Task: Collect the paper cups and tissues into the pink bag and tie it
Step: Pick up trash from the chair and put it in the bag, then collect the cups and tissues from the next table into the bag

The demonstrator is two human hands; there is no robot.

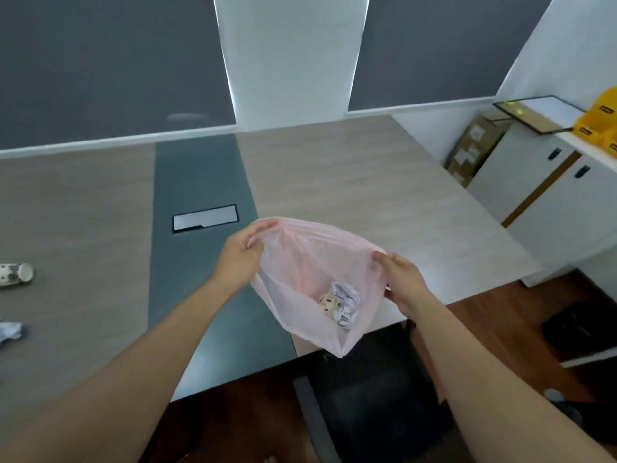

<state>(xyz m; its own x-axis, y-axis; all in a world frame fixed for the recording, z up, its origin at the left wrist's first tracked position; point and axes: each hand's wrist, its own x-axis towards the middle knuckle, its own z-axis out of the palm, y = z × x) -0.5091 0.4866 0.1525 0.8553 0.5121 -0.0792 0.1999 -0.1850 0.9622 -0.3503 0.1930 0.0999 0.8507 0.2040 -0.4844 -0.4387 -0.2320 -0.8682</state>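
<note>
A thin pink bag (300, 262) hangs open above the table's near edge. My left hand (238, 253) pinches the left side of its rim and my right hand (402, 280) pinches the right side, holding the mouth spread. Inside, near the bottom, lie a patterned paper cup (329, 304) and crumpled white tissues (347, 299). On the table at the far left, a second patterned paper cup (15, 275) lies on its side, and a crumpled tissue (10, 332) sits just below it at the frame's edge.
The wooden table (367, 182) has a dark centre strip (197, 262) with a metal cable hatch (204, 218). A black office chair (364, 396) stands under the bag. White cabinets (551, 208), a cardboard box (474, 148) and a black bin (581, 329) are on the right.
</note>
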